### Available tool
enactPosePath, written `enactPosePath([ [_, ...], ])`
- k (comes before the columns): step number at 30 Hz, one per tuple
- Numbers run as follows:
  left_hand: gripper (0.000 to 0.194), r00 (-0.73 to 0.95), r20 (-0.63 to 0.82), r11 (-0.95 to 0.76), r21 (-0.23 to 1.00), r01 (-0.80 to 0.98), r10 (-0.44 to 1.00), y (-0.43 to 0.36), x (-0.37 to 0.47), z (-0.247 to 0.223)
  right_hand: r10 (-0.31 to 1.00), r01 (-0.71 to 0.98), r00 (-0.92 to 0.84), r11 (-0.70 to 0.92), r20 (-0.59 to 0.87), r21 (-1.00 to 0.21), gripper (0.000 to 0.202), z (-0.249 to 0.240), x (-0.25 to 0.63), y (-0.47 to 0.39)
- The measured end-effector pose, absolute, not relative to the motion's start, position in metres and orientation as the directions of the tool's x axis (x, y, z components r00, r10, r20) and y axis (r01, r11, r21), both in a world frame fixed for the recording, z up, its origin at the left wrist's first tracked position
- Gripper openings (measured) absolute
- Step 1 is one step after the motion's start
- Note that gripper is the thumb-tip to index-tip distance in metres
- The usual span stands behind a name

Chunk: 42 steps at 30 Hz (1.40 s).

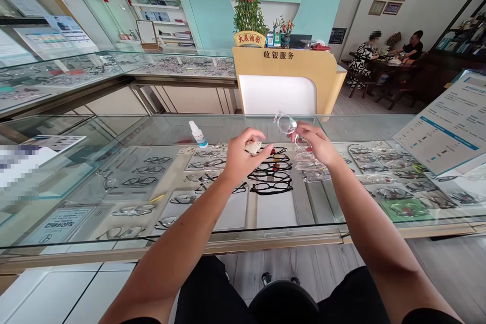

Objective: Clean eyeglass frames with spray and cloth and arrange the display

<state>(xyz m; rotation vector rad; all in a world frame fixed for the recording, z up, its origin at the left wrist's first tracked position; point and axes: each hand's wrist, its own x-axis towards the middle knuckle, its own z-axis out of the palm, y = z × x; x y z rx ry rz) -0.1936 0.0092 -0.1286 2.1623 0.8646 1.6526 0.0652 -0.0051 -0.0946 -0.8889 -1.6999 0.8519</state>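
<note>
My right hand point(317, 144) pinches a pair of clear-framed eyeglasses point(287, 124) above the glass counter. The round lenses stand out to the left of the fingers, tilted, and part of the frame is hidden by them. My left hand point(246, 152) is curled round a small crumpled whitish cloth point(253, 148), its thumb and forefinger apart. The two hands do not touch. To the left of them a white spray bottle point(198, 135) with a blue label stands on the counter. Beneath both hands, black-framed glasses point(271, 177) lie in a column under the glass.
The glass display counter point(326, 217) runs across in front of me, with clear-framed glasses point(315, 174) and many other frames inside. A printed sign point(448, 124) leans at the right. Beyond stands a wooden cashier desk point(288, 66); two people sit at a table far right.
</note>
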Motion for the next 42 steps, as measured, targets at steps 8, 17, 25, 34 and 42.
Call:
enactPosePath([
  [8, 0.074, 0.186, 0.869, -0.8, 0.313, 0.511, 0.459, 0.013, -0.193, -0.14, 0.805, 0.18, -0.381, 0.547, 0.455, -0.817, 0.036, -0.098, 0.05, -0.015],
  [17, 0.062, 0.17, 0.91, -0.834, 0.254, 0.49, 0.378, 0.009, -0.192, -0.138, 0.739, 0.177, -0.419, 0.637, 0.528, -0.751, 0.038, -0.101, 0.048, -0.016],
  [25, 0.061, 0.065, 0.944, -0.844, 0.257, 0.471, 0.323, 0.008, -0.19, -0.134, 0.615, 0.364, -0.282, 0.779, 0.736, -0.511, 0.035, -0.105, 0.044, -0.018],
  [34, 0.059, -0.176, 0.94, -0.773, 0.341, 0.535, 0.293, 0.01, -0.193, -0.13, 0.358, 0.682, -0.049, 0.694, 0.933, -0.231, 0.059, -0.123, 0.026, -0.022],
  [42, 0.059, -0.197, 0.928, -0.755, 0.371, 0.54, 0.316, 0.007, -0.191, -0.131, 0.458, 0.693, 0.01, 0.638, 0.889, -0.336, 0.039, -0.12, 0.023, -0.03],
])
